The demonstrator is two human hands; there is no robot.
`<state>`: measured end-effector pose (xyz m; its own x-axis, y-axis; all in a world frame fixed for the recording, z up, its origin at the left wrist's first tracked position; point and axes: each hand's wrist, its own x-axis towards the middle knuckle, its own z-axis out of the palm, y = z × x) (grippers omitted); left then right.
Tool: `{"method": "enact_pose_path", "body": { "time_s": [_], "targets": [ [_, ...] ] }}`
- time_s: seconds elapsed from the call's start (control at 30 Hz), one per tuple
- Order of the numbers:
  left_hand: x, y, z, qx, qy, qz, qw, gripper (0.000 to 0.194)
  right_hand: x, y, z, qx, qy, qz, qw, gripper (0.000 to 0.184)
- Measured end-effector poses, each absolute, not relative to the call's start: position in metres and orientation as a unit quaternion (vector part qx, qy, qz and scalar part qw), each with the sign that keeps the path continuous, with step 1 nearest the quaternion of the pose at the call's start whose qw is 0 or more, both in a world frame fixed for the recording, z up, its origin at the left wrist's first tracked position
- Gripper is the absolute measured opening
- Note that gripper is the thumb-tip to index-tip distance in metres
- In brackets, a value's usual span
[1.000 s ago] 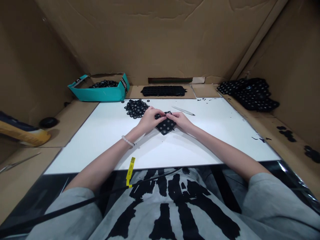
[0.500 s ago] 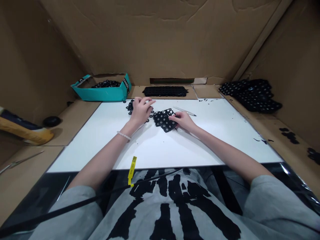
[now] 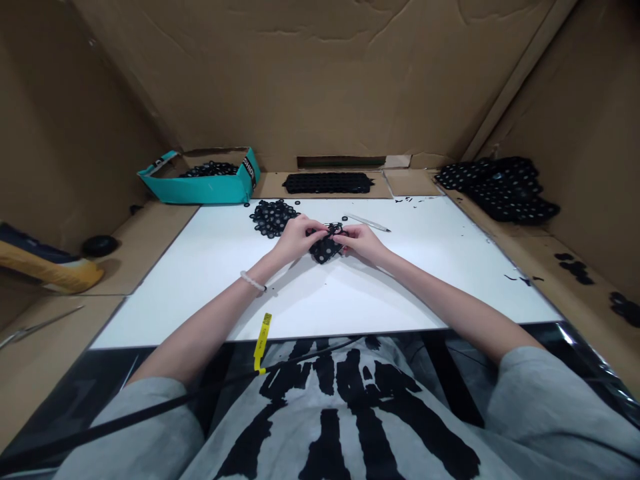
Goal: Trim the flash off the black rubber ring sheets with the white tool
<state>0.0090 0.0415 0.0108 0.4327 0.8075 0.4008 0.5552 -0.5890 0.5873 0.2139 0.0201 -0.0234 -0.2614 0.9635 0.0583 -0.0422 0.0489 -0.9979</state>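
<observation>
A small black perforated sheet (image 3: 326, 251), dotted with pale round holes, hangs between my hands above the white board. My left hand (image 3: 297, 239) pinches its upper left side between thumb and fingers. On the other side my right hand (image 3: 366, 244) closes on the sheet's upper right edge, the fingertips of both hands almost meeting. The fingers partly cover the sheet's torn-looking top edge. Just left of my left hand lies a pile of small black rings (image 3: 273, 219). One loose black ring (image 3: 345, 219) rests beyond my right hand.
A pen-like tool (image 3: 369, 223) lies behind my right hand. Along the back are a teal box (image 3: 200, 190) of black rings and a black ridged slab (image 3: 329, 183). Larger dotted black sheets (image 3: 500, 190) sit at right; tweezers (image 3: 43, 325) and a yellow-and-dark bottle (image 3: 50, 263) at left.
My left hand moved over to the ring pile, opened, then came back to pinch the sheet again. My right hand kept hold of the sheet throughout. A loose ring now shows near the pen-like tool.
</observation>
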Motion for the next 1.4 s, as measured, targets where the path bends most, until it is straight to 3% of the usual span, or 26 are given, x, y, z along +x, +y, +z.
{"method": "enact_pose_path", "body": {
  "time_s": [0.13,0.3,0.37,0.57,0.83,1.17,1.3,1.4],
  "targets": [
    [-0.008,0.062,0.008,0.737,0.501,0.400,0.215,0.020,0.216,0.022,-0.026,-0.454,-0.558,0.529,0.450,0.036],
    [-0.033,0.076,0.006,0.732,0.557,0.392,0.028,0.009,0.218,0.023,-0.022,-0.451,-0.489,0.603,0.440,0.030],
    [-0.029,0.069,0.010,0.761,0.529,0.375,-0.002,0.011,0.218,0.023,-0.021,-0.427,-0.468,0.637,0.439,0.031],
    [0.007,0.030,0.020,0.893,0.350,0.261,0.110,0.024,0.217,0.019,-0.019,-0.405,-0.477,0.649,0.434,0.034],
    [0.020,0.020,0.015,0.815,0.427,0.330,0.210,0.018,0.212,0.015,-0.017,-0.381,-0.447,0.676,0.445,0.040],
    [0.023,0.027,0.007,0.728,0.430,0.360,0.394,0.032,0.210,0.014,-0.019,-0.370,-0.434,0.676,0.467,0.047],
    [0.010,0.044,0.005,0.704,0.462,0.383,0.378,0.030,0.207,0.019,-0.025,-0.382,-0.452,0.657,0.466,0.047],
    [-0.013,0.064,0.009,0.677,0.515,0.446,0.279,0.025,0.207,0.021,-0.028,-0.397,-0.460,0.647,0.461,0.044]
  ]
}}
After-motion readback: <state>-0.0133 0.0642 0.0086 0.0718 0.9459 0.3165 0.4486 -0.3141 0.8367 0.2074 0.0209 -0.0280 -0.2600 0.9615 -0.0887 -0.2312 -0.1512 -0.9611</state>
